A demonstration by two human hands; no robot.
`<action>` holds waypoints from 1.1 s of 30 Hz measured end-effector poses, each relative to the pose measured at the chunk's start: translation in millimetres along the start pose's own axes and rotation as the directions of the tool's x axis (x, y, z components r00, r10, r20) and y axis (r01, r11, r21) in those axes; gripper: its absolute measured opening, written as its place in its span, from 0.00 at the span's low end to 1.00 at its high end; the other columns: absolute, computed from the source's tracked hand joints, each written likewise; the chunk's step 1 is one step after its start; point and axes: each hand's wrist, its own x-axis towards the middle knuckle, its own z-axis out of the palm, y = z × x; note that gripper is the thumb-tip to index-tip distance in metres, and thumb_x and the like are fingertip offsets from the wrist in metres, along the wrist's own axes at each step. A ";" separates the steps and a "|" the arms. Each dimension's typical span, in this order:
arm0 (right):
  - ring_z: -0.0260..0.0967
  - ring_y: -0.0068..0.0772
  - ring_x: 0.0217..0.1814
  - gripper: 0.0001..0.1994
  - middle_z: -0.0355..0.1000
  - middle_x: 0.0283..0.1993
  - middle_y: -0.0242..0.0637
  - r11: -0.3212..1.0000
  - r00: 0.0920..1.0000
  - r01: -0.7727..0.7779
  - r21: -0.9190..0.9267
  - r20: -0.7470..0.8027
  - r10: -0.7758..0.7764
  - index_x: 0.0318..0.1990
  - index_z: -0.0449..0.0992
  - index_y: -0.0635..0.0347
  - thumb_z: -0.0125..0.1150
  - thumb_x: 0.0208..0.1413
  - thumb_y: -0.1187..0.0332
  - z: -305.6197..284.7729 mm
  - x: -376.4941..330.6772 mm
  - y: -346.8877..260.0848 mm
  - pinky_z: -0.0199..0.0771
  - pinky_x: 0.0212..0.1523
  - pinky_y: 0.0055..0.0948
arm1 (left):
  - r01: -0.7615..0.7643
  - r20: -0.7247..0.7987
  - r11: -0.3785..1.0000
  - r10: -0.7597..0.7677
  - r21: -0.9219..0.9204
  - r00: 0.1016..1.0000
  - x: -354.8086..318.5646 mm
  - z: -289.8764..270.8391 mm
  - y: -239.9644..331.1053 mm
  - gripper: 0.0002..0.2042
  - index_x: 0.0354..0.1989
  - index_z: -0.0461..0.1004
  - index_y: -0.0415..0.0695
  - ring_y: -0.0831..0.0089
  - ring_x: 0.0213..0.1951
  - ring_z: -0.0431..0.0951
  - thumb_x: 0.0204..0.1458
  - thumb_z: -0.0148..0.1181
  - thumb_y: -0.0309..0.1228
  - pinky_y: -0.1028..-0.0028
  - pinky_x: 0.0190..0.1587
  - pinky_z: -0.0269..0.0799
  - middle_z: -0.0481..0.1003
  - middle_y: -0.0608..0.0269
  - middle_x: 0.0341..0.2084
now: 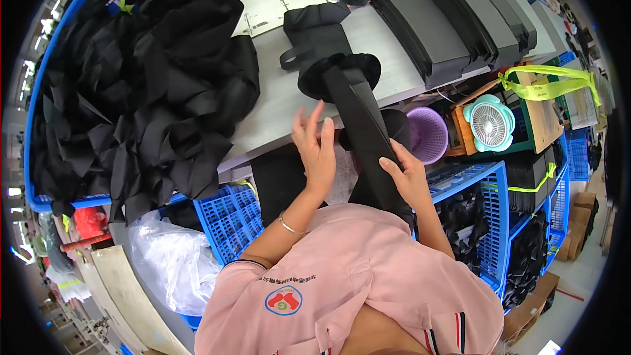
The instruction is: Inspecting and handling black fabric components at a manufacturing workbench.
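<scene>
A long black folded fabric piece (365, 128) runs from the table's edge down toward my lap. My right hand (409, 174) grips its edge, thumb on top and fingers along the side. My left hand (315, 148) is raised just left of the strip, fingers apart and slightly blurred, holding nothing. At the strip's far end, a bunched, rounded black fabric part (315, 79) rests on the grey table (263, 118). Beyond it lies another flat black piece with a small loop (299, 58). My left wrist wears a thin bangle (289, 225).
Left, a large blue crate (41, 85) overflows with black fabric pieces (151, 92). Stacked black panels (427, 33) line the table's far right. A purple bin (428, 135), small turquoise fan (490, 123) and blue crate (493, 210) stand right; clear plastic (174, 260) lies lower left.
</scene>
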 end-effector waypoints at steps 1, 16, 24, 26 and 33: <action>0.75 0.29 0.51 0.24 0.78 0.51 0.46 0.998 0.999 -0.053 -0.028 -0.002 0.053 0.60 0.70 0.66 0.63 0.57 0.68 0.9 3.0 -0.9 0.72 0.52 0.26 | -0.129 -0.081 0.970 0.149 0.208 0.986 9.3 -1.0 -3.0 0.19 0.59 0.73 0.45 0.56 0.69 0.53 0.61 0.57 0.37 0.64 0.67 0.53 0.55 0.40 0.66; 0.75 0.55 0.45 0.20 0.76 0.41 0.55 0.837 0.997 0.079 -0.542 0.059 -0.055 0.53 0.72 0.67 0.58 0.51 0.74 22.0 107.1 -9.8 0.73 0.48 0.41 | -0.640 0.497 0.766 0.535 0.056 0.683 54.7 32.6 15.1 0.11 0.34 0.76 0.32 0.51 0.68 0.61 0.42 0.50 0.13 0.62 0.63 0.65 0.67 0.52 0.63; 0.75 0.39 0.51 0.18 0.76 0.49 0.38 0.635 0.962 -0.255 0.729 0.128 0.240 0.58 0.71 0.62 0.56 0.64 0.63 31.0 118.8 15.4 0.77 0.50 0.36 | -0.524 0.219 0.850 0.503 0.045 0.836 8.6 -4.0 34.9 0.26 0.57 0.72 0.38 0.49 0.65 0.65 0.44 0.55 0.17 0.64 0.58 0.69 0.65 0.43 0.62; 0.76 0.39 0.48 0.20 0.76 0.49 0.40 0.504 0.948 -0.277 0.818 0.146 0.283 0.58 0.71 0.63 0.59 0.61 0.64 24.7 117.5 0.2 0.81 0.46 0.39 | -0.562 0.260 0.821 0.523 0.104 0.812 3.1 -3.2 35.8 0.35 0.64 0.62 0.37 0.48 0.66 0.60 0.41 0.59 0.20 0.61 0.60 0.65 0.57 0.39 0.66; 0.78 0.40 0.45 0.20 0.76 0.48 0.46 0.395 0.970 -0.221 0.891 0.160 0.183 0.55 0.72 0.67 0.62 0.57 0.66 26.4 111.6 -36.7 0.83 0.43 0.40 | -0.466 0.112 0.873 0.454 0.142 0.884 0.2 31.3 44.5 0.40 0.67 0.59 0.42 0.48 0.65 0.55 0.40 0.66 0.22 0.61 0.59 0.63 0.52 0.46 0.68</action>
